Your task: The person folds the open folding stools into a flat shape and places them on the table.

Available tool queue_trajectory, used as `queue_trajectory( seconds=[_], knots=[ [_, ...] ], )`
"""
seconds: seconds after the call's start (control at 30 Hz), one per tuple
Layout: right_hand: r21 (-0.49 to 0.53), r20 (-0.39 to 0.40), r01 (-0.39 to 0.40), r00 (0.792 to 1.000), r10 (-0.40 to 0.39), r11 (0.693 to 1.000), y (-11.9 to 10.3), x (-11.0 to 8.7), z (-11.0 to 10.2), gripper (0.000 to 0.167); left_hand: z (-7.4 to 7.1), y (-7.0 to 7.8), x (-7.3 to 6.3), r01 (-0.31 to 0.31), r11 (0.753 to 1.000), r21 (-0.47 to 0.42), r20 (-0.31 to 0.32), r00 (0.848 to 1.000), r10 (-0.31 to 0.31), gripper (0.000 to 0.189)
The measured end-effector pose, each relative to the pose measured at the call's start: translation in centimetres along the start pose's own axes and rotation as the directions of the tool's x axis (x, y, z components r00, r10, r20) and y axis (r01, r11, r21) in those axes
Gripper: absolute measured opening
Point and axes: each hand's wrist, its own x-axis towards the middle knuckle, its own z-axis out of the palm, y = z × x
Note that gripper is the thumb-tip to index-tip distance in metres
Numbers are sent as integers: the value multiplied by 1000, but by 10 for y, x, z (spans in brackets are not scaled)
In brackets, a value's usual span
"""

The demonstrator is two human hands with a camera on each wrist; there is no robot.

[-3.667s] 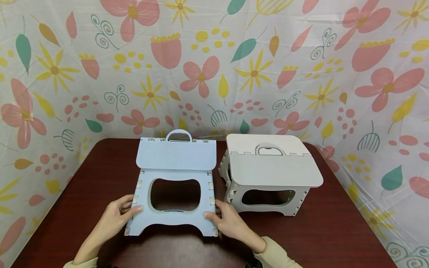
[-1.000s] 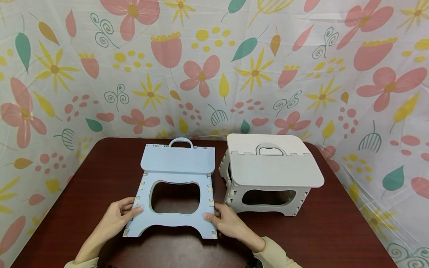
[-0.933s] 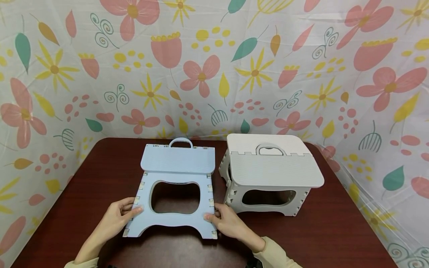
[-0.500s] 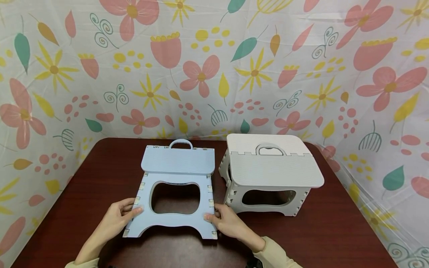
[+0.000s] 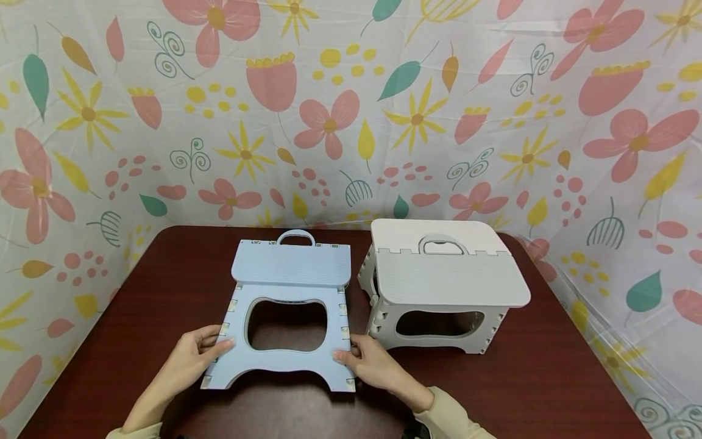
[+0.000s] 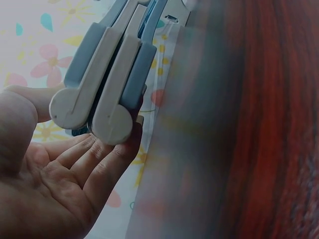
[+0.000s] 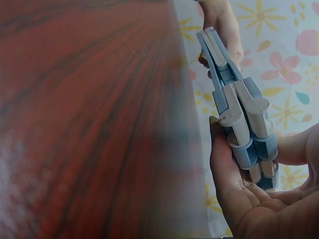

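Observation:
A light-blue folding step stool (image 5: pixel 285 361) is held folded, its carry handle (image 5: pixel 296 233) at the far end. My left hand (image 5: pixel 183 358) grips its lower left edge, thumb on the front panel and fingers behind. On the opposite edge my right hand (image 5: pixel 375 363) grips it the same way. Seen edge-on in the left wrist view, the stool's two leg panels (image 6: pixel 112 74) lie close together above the curled fingers of the left hand (image 6: pixel 65 172). In the right wrist view, white hinge pieces (image 7: pixel 254 109) show between the thumb and fingers of the right hand (image 7: pixel 249 204).
To the right of the blue stool, close to my right hand, a white folding stool (image 5: pixel 450 277) stands unfolded on the dark red-brown table (image 5: pixel 526 390). A flower-patterned curtain (image 5: pixel 340 183) hangs behind the table and along both sides.
Over the last few seconds the blue stool's handle end has sunk lower in the head view, slowing lately. Both hands keep their grip and barely move. The white stool stays put.

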Motion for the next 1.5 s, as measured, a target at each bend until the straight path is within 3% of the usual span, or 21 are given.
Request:
queue_trajectory(
  seconds=[0.5, 1.5],
  knots=[
    [95, 24, -15, 1000, 12, 995, 1, 1, 0, 31, 1, -3, 0, 23, 999, 27, 9, 1000, -23, 53],
    [152, 52, -72, 997, 65, 986, 4, 4, 3, 32, 0, -5, 2, 25, 998, 55, 24, 999, -26, 54]
  ],
)
